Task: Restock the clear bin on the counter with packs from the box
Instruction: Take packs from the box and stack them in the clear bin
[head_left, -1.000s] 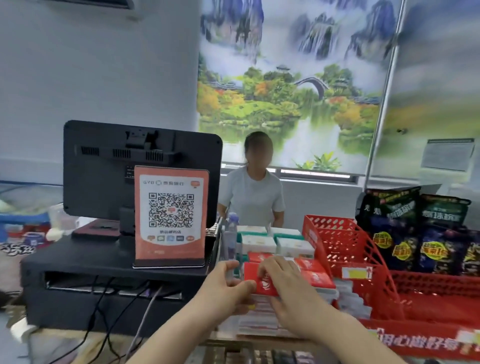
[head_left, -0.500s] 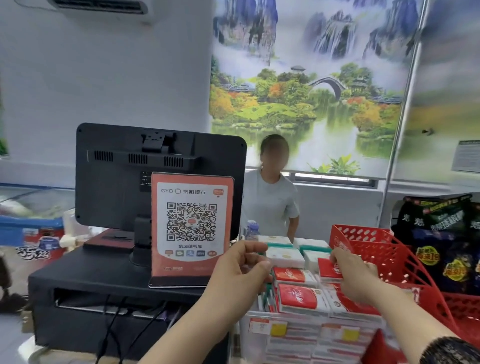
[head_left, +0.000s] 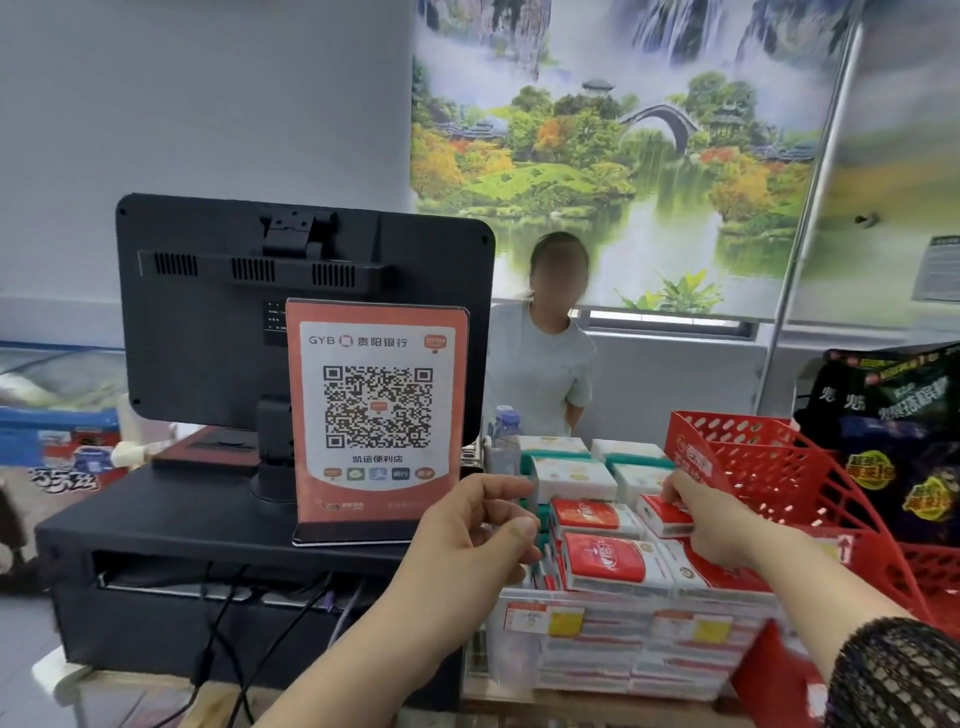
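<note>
The clear bin (head_left: 519, 639) stands on the counter, stacked high with red-and-white packs (head_left: 613, 564). White-and-green packs (head_left: 571, 475) fill its far rows. My right hand (head_left: 722, 530) reaches over the bin and grips one red-and-white pack (head_left: 662, 512) at the right side of the middle row, next to the red basket. At the bin's upper left edge my left hand (head_left: 467, 540) has thumb and fingers curled, and it seems to pinch the clear wall there. The box is out of view.
A black monitor (head_left: 249, 312) on a black stand and an orange QR sign (head_left: 376, 410) stand left of the bin. A red mesh basket (head_left: 769, 478) and dark snack bags (head_left: 893, 415) crowd the right. A person (head_left: 540, 364) stands behind the counter, near a small bottle (head_left: 505, 423).
One second ago both hands held a red pack over the bin's front. Since then my right hand has carried it to the back right, and my left hand has shifted to the bin's left edge.
</note>
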